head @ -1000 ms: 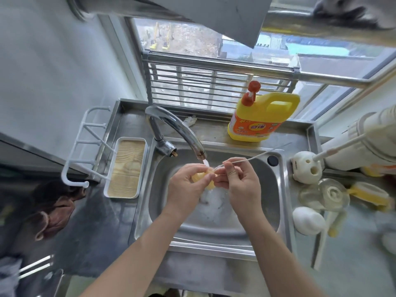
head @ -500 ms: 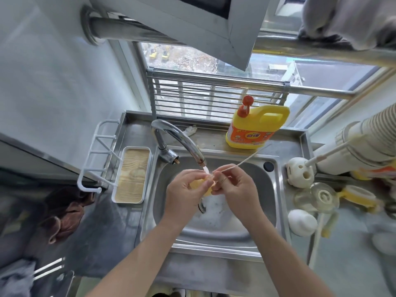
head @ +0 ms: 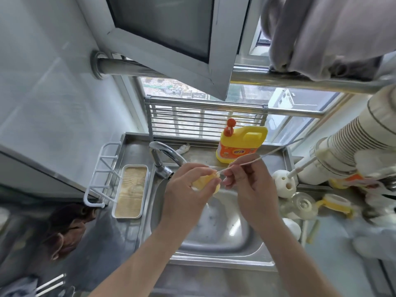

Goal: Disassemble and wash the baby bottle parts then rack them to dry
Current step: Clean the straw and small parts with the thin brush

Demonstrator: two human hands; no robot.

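The brushed stainless-steel sink basin [head: 216, 230] in front of me gleams dully, and its curved chrome tap [head: 166, 154] is shinier. My left hand [head: 188, 189] pinches a soft-looking pale yellow piece [head: 204, 183] (rubbery, I think). The yellow plastic detergent jug [head: 242, 146] looks glossy; the white-rimmed tray's [head: 130, 218] inset shows matt wood grain.

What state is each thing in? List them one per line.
Left hand: grip closed on the yellow bottle part, over the sink.
Right hand: pinching the thin straw brush, tip at the part.
Faucet: no water visible.
Detergent jug: upright behind the sink.
Window: swung open.
Drying rack: nothing on it.
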